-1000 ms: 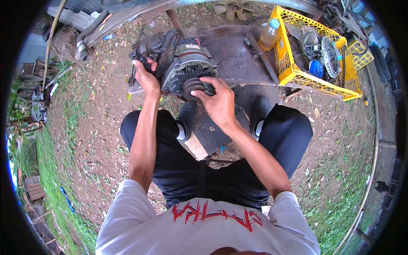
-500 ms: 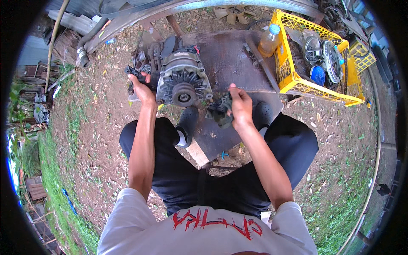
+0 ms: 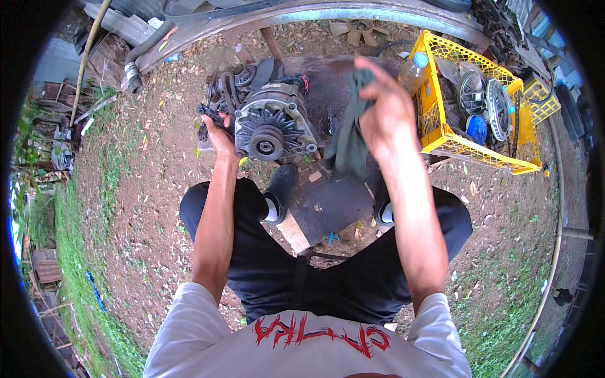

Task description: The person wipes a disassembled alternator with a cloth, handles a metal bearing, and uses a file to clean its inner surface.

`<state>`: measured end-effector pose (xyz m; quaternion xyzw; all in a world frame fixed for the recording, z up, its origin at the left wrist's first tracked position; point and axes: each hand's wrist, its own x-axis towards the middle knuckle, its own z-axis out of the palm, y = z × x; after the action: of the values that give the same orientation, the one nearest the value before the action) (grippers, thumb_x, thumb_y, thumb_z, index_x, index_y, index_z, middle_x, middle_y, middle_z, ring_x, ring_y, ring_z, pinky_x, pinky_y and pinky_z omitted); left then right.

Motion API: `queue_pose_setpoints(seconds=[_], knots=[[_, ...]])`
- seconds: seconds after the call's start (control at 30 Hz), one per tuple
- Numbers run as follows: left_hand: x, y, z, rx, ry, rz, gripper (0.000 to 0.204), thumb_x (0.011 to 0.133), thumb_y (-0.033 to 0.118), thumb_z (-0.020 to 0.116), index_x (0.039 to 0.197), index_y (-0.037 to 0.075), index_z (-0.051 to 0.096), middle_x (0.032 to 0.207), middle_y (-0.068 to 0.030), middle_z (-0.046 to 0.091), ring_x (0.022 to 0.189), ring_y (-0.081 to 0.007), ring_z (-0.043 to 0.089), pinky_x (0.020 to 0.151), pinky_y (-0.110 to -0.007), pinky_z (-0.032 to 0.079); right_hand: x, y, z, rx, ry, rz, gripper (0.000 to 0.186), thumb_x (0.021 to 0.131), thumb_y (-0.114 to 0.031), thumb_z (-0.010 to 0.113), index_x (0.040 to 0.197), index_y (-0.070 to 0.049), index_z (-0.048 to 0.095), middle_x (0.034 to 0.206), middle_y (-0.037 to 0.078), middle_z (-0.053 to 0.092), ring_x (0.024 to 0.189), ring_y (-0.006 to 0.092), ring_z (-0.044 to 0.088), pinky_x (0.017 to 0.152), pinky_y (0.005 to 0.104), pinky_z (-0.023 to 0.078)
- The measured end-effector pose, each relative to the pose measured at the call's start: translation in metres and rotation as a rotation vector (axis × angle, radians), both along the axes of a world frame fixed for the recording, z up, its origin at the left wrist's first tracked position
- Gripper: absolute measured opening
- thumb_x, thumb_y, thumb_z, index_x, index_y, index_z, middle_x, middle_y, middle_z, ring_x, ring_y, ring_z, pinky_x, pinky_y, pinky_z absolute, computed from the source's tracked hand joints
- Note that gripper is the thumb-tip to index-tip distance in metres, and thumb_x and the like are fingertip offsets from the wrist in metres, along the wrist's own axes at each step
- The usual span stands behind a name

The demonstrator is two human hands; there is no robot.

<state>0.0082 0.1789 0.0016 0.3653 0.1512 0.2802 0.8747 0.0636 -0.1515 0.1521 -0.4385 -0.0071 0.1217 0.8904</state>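
An alternator (image 3: 271, 104) with a pulley and black fan blades at its front sits on a dark wooden board (image 3: 318, 69). Just left of it, my left hand (image 3: 220, 138) is closed around a small black part (image 3: 207, 111), whose exact kind I cannot make out. My right hand (image 3: 389, 116) is raised on the alternator's right, gripping a dark green rag (image 3: 348, 145) that hangs down between the fingers and my right foot. The rag covers some of the board behind it.
Beside my right hand stands a yellow plastic crate (image 3: 435, 129) holding round metal lamp parts and a blue cap, with a plastic bottle (image 3: 413, 72) against it. Hoses and metal parts (image 3: 227, 88) lie behind the alternator's left side. A fan (image 3: 359, 31) rests on the ground beyond.
My right hand has risen up and to the right, lifting the rag, which was bunched low beside the alternator and now hangs out long. My left hand has shifted slightly right with the black part.
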Motion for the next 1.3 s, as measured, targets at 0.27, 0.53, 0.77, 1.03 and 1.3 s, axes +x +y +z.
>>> queue_pose_setpoints(seconds=[0.27,0.53,0.77,1.03,1.3], knots=[[0.006,0.007,-0.014,0.074,0.015,0.056,0.052,0.096,0.060,0.041,0.084,0.011,0.052,0.065,0.0020,0.042,0.060,-0.0141,0.041,0.058,-0.028,0.034,0.059,0.062,0.136,0.723,-0.431,0.197,0.020,0.092,0.004,0.048,0.112,0.007,0.046,0.102,0.014,0.057,0.090,0.0193,0.060,0.085,0.0279,0.054],[-0.005,-0.001,-0.004,0.187,0.118,0.098,0.055,0.097,0.063,0.036,0.084,0.012,0.053,0.068,0.0011,0.045,0.068,-0.0155,0.042,0.066,-0.029,0.036,0.007,0.121,-0.074,-0.942,-0.837,0.162,0.051,0.102,-0.044,0.036,0.130,-0.007,0.058,0.144,0.016,0.045,0.137,0.0284,0.037,0.114,0.0394,0.024],[-0.011,0.009,-0.021,0.150,0.071,0.061,0.060,0.097,0.061,0.034,0.096,0.006,0.057,0.083,-0.0056,0.060,0.082,-0.0186,0.055,0.080,-0.032,0.044,0.004,0.112,-0.110,-0.477,-0.621,0.101,0.040,0.102,-0.036,0.043,0.120,-0.007,0.063,0.135,0.014,0.053,0.133,0.0277,0.041,0.111,0.0360,0.028],[-0.014,-0.019,0.011,0.261,0.330,0.149,0.068,0.097,0.066,0.021,0.103,0.007,0.055,0.091,-0.0072,0.062,0.085,-0.0204,0.055,0.085,-0.034,0.044,0.015,0.110,-0.130,-0.250,-0.355,0.218,0.032,0.100,-0.030,0.052,0.119,-0.007,0.061,0.112,0.001,0.060,0.106,0.0109,0.051,0.097,0.0258,0.037],[-0.022,-0.014,-0.033,0.827,0.587,0.393,0.054,0.097,0.055,0.042,0.115,0.003,0.042,0.110,-0.0125,0.053,0.095,-0.0191,0.048,0.090,-0.035,0.040,-0.007,0.105,-0.127,-0.440,-0.336,0.110,0.041,0.101,-0.042,0.046,0.115,-0.005,0.053,0.110,0.007,0.057,0.106,0.0161,0.048,0.097,0.0296,0.036]])
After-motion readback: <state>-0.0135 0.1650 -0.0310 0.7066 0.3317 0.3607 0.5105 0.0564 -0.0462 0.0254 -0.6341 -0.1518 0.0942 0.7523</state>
